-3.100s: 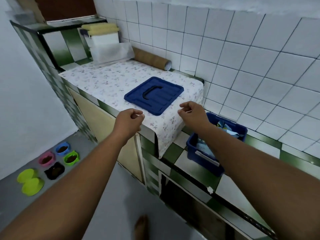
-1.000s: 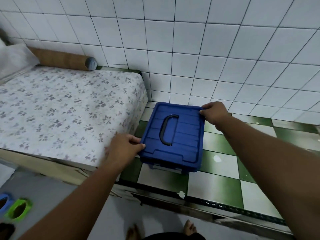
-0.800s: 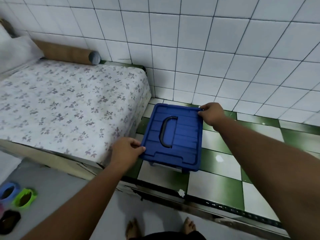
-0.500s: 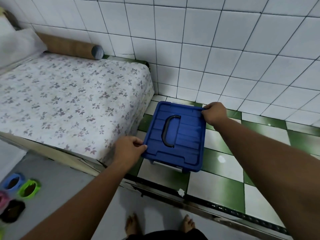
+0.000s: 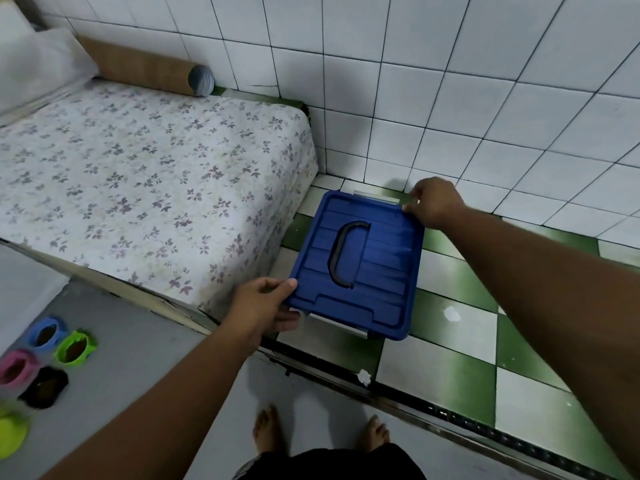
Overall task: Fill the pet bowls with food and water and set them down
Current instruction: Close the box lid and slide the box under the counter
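A blue lidded storage box (image 5: 377, 268) with a dark handle sits on the green-and-white tiled counter (image 5: 450, 348). My left hand (image 5: 263, 306) grips the lid's near left corner, thumb on top. My right hand (image 5: 433, 202) pinches the lid's far right corner by the grey latch. On the grey floor at the lower left stand several small pet bowls: a blue bowl (image 5: 46, 332), a green bowl (image 5: 76, 348), a pink bowl (image 5: 15, 367) and a black bowl (image 5: 45, 386), each with dark contents.
A raised surface with a floral cloth (image 5: 138, 174) lies left of the box. A cardboard tube (image 5: 145, 69) and a white bag (image 5: 38, 67) rest at its back. White tiled wall (image 5: 450, 81) behind. A lime-green item (image 5: 10, 434) lies at the lower left. My bare feet (image 5: 266, 431) stand below.
The lid went from the floral surface onto the blue box. Over the last second both hands stay on opposite lid corners; the view shifted slightly, showing more of the bowls.
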Demonstrator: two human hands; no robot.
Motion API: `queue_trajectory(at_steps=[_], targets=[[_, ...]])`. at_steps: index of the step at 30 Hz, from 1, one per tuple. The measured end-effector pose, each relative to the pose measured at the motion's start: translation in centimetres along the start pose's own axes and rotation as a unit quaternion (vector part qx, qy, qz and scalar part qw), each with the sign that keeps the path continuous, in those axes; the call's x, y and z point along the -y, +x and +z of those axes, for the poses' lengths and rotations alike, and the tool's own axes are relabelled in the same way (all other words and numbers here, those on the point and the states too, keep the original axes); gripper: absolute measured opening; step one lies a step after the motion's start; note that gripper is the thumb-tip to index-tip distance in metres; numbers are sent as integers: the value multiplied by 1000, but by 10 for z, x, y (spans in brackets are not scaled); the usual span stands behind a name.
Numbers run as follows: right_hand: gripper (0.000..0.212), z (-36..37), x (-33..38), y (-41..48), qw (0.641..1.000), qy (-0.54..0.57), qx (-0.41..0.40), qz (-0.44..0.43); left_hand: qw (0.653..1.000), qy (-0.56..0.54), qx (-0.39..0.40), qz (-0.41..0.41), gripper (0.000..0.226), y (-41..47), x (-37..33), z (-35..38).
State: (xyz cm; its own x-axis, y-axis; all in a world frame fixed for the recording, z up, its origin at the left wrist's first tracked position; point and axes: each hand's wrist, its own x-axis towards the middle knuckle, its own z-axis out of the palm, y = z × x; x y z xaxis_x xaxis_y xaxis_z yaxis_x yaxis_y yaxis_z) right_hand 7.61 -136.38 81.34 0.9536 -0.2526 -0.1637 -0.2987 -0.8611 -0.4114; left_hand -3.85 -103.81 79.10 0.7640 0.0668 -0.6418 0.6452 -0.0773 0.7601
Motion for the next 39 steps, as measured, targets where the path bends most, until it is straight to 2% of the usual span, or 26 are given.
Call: queue_trajectory(at_steps=[4, 6, 9, 11, 12, 15, 17, 21, 23, 26, 31, 35, 39], targets=[[56, -1, 18, 9, 997, 15, 64, -45, 997, -78, 8, -12, 28, -6, 8, 6], [52, 6, 26, 10, 994, 2, 85, -64, 995, -95, -9, 14, 24, -7, 13, 11], [40, 13, 31, 10, 995, 15, 67, -69, 991, -91, -44, 91, 19, -3, 19, 14], [39, 15, 32, 11, 996, 28, 58, -62, 983, -30, -75, 167, 14, -1, 23, 15], [41, 14, 32, 12, 996, 30, 57, -58, 971, 34, -102, 216, 12, 0, 26, 15], [46, 14, 33, 14, 997, 27, 54, -51, 897, 216, -151, 355, 5, -2, 34, 14], [46, 15, 34, 14, 997, 19, 56, -51, 870, 263, -131, 396, 19, -6, 43, 11], [43, 17, 35, 14, 997, 9, 52, -48, 856, 330, -32, 397, 81, -15, 58, -3], [41, 17, 35, 13, 998, 13, 50, -45, 845, 359, -3, 396, 98, -14, 60, -7], [42, 17, 35, 11, 998, 4, 47, -48, 844, 364, -12, 394, 98, -10, 60, -2], [39, 18, 34, 8, 998, -7, 34, -60, 841, 340, -52, 418, 83, 2, 60, 5], [37, 19, 33, 5, 998, 1, 22, -65, 833, 331, -49, 441, 70, 10, 55, 2], [35, 21, 34, 1, 997, 4, 15, -70, 825, 326, -33, 460, 76, 12, 54, -1]])
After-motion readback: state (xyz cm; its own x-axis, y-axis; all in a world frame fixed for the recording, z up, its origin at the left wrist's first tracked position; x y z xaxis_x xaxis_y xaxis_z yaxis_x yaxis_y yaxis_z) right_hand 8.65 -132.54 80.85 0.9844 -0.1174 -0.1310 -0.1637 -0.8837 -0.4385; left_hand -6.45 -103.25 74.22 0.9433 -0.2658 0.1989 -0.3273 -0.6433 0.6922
